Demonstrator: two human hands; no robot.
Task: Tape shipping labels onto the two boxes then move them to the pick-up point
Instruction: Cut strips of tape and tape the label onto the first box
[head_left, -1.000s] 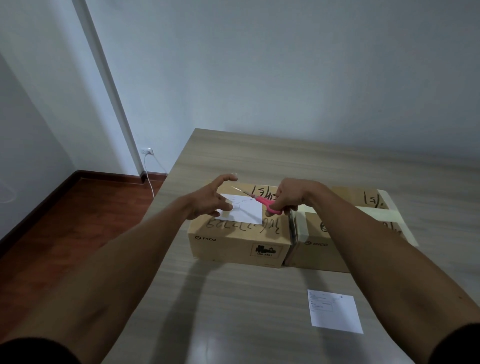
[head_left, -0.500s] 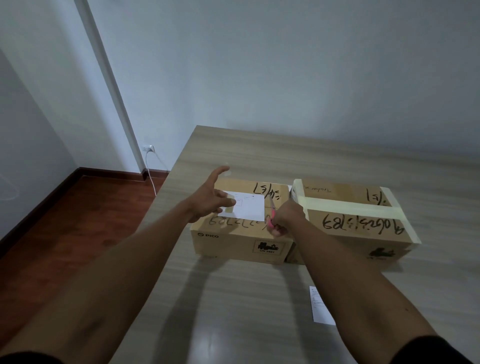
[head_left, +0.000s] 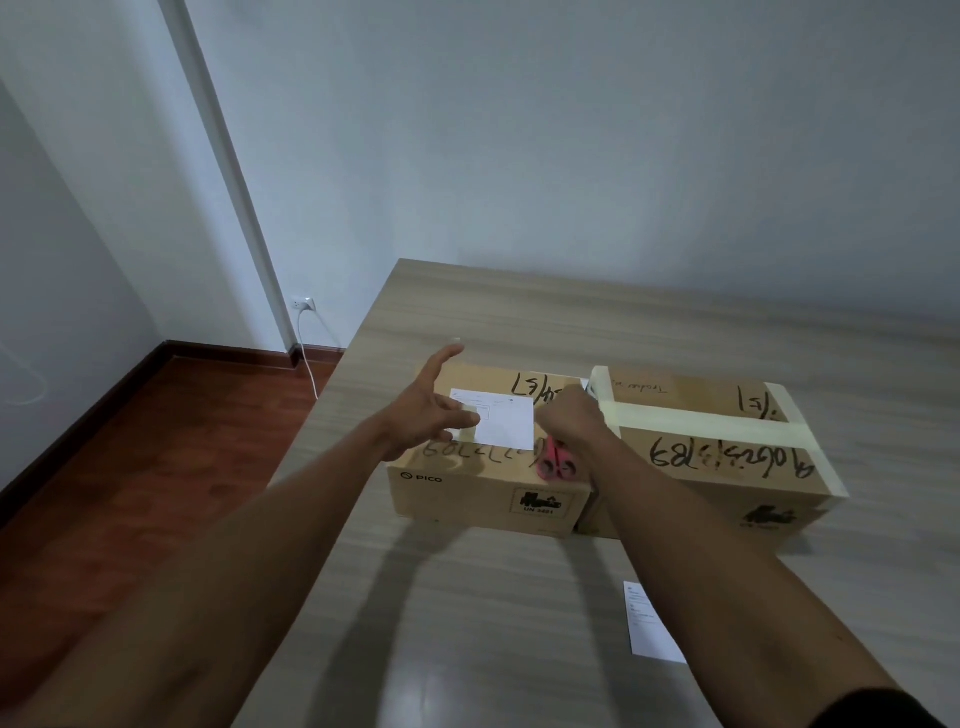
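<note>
Left hand (head_left: 426, 421) fingers spread, pressing label (head_left: 498, 423) atop left box (head_left: 488, 483); right hand (head_left: 569, 423) clamped on red scissors (head_left: 556, 464) beside label: a slip could nick or shift it.

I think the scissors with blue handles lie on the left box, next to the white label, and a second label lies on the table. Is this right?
Not quite: the head view shows the scissors have red handles, not blue. They are on the left box, beside the white label; the right hand grips them. The second label lies on the table.
</note>
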